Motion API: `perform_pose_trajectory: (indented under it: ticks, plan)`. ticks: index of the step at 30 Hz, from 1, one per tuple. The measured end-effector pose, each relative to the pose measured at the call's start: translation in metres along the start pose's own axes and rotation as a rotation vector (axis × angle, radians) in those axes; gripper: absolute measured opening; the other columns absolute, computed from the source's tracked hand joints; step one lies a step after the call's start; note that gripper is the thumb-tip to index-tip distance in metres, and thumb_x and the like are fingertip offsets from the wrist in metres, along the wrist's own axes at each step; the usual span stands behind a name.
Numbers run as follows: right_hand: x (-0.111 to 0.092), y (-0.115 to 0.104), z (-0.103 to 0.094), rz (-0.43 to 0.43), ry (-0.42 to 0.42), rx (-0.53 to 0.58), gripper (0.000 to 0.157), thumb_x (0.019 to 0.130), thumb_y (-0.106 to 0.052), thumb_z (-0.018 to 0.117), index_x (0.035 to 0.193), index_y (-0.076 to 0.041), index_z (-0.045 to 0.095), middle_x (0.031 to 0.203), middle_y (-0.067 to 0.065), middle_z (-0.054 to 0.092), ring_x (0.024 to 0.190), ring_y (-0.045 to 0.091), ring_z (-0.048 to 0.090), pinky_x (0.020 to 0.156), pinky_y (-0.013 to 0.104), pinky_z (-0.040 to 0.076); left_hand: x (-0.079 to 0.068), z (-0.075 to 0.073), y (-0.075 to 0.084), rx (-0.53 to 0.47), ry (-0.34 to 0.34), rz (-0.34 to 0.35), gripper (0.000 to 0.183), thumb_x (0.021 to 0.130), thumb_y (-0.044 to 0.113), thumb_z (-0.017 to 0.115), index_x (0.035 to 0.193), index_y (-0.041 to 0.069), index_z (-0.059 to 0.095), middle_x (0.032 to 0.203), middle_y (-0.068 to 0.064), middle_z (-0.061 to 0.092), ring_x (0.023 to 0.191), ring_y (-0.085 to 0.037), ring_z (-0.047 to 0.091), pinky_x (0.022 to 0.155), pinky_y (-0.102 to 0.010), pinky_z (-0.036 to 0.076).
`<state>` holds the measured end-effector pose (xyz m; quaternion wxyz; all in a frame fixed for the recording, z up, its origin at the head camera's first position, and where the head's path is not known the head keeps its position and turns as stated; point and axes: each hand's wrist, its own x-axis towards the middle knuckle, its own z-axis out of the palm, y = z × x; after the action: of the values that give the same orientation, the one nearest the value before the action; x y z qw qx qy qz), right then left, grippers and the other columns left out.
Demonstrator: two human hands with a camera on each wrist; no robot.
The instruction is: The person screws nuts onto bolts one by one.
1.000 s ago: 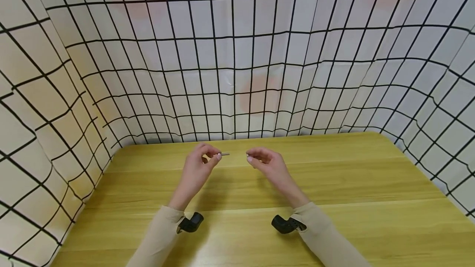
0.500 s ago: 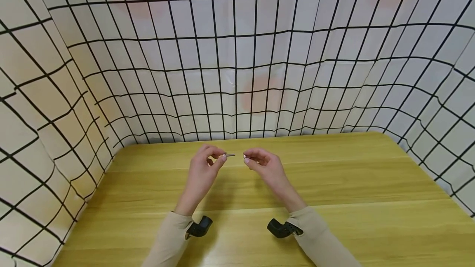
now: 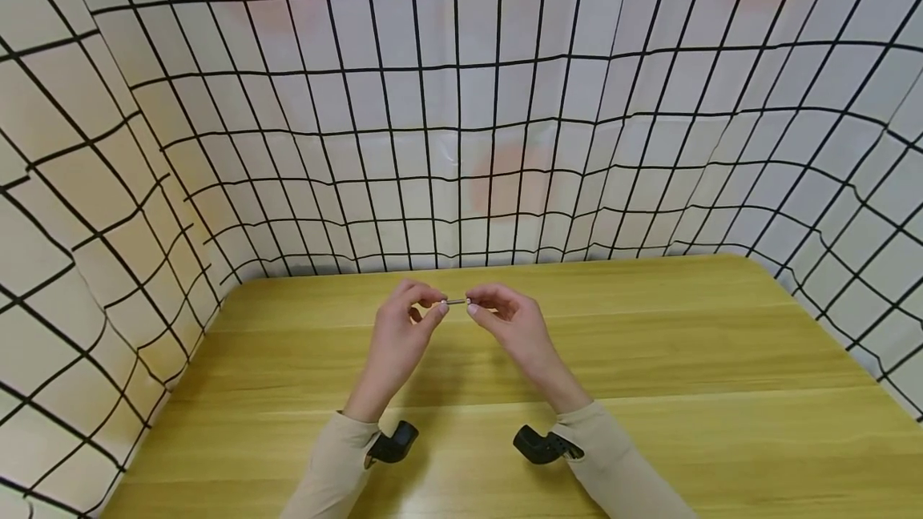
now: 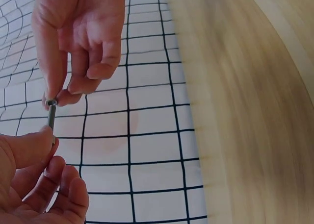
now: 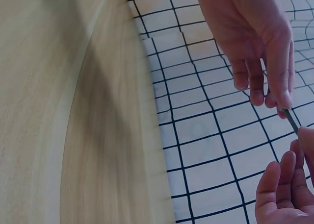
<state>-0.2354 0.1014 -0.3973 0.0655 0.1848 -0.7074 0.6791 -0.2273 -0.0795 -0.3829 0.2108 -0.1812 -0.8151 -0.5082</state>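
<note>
Over the wooden worktop (image 3: 649,359), the gap has just closed: the left hand (image 3: 400,328) pinches a metal screw (image 4: 51,118), its tip now seemingly meeting the small ring (image 4: 51,102) in the right hand's (image 3: 519,320) pinching grip.

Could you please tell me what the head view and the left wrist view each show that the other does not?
Only the head view shows the beige sleeves and the black devices at the wrists.

Only the left wrist view shows the ring shape of the small metal piece at the right hand's fingertips; from the head it is just a pale speck.

Both show the left hand, the right hand, the thin metal rod between them, the wooden tabletop and the gridded backdrop.
</note>
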Motion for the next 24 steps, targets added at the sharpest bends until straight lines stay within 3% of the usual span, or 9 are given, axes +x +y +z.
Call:
perform_pose_trajectory:
  ticks: [8, 13, 24]
  plan:
    - [-0.001, -0.003, 0.001, 0.024, 0.003, -0.011, 0.019, 0.086, -0.013, 0.068, 0.104, -0.007, 0.067, 0.103, 0.01, 0.064, 0.094, 0.023, 0.058, 0.082, 0.033, 0.047, -0.002, 0.002, 0.004, -0.015, 0.015, 0.012, 0.005, 0.084, 0.007, 0.07, 0.087, 0.011, 0.069, 0.092, 0.006, 0.059, 0.087, -0.02, 0.053, 0.067, -0.035, 0.044]
    - [-0.007, -0.022, 0.002, 0.029, -0.015, -0.016, 0.018, 0.087, -0.007, 0.066, 0.104, -0.001, 0.066, 0.103, 0.019, 0.063, 0.092, 0.025, 0.06, 0.083, 0.032, 0.049, -0.003, 0.003, 0.005, -0.024, 0.036, 0.043, 0.005, 0.084, 0.007, 0.07, 0.087, 0.011, 0.069, 0.091, 0.007, 0.059, 0.085, -0.013, 0.054, 0.069, -0.036, 0.044]
    - [-0.01, -0.033, -0.001, 0.04, -0.024, 0.007, 0.02, 0.087, -0.007, 0.066, 0.105, 0.002, 0.066, 0.103, 0.023, 0.063, 0.089, 0.023, 0.061, 0.08, 0.032, 0.05, -0.005, 0.005, 0.005, -0.136, 0.068, 0.05, 0.006, 0.084, 0.008, 0.069, 0.089, 0.008, 0.07, 0.094, -0.002, 0.062, 0.087, -0.018, 0.055, 0.07, -0.044, 0.042]
